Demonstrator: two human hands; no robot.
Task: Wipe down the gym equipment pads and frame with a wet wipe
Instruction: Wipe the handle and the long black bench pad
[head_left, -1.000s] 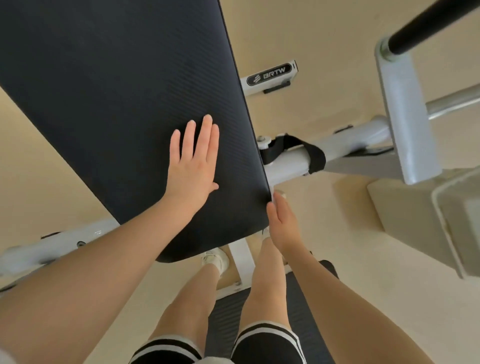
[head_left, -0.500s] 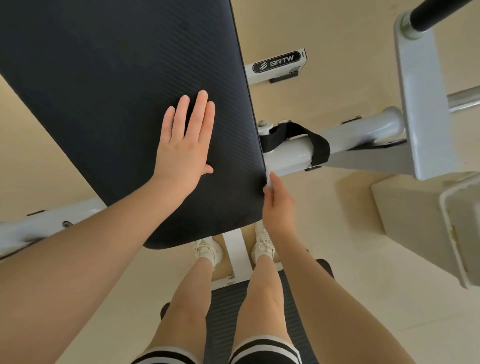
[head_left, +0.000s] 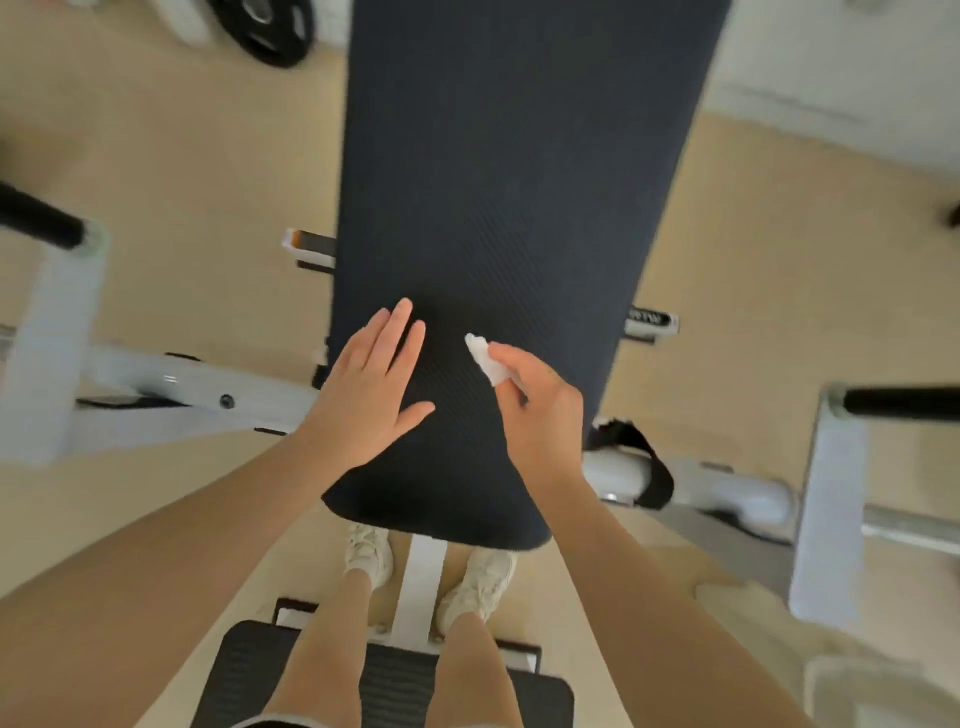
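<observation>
A long dark padded bench pad (head_left: 509, 182) runs away from me, down the middle of the view. My left hand (head_left: 371, 387) lies flat on its near left part, fingers spread and holding nothing. My right hand (head_left: 540, 410) hovers over the pad's near right part, pinching a small crumpled white wet wipe (head_left: 485, 358) between thumb and fingers. The white frame tube (head_left: 192, 389) crosses under the pad to the left. To the right it continues as a white tube (head_left: 727, 491) with a black strap (head_left: 641, 457) around it.
White uprights with black grips stand at left (head_left: 52, 322) and right (head_left: 831, 499). A black weight plate (head_left: 270, 31) lies on the beige floor at the far left. My legs and white shoes (head_left: 371, 553) straddle the white centre beam above a black seat pad (head_left: 395, 680).
The view has swung to face the pad head-on. My right hand has come off the pad's right edge onto its top with the wipe. My left hand stays flat on the pad.
</observation>
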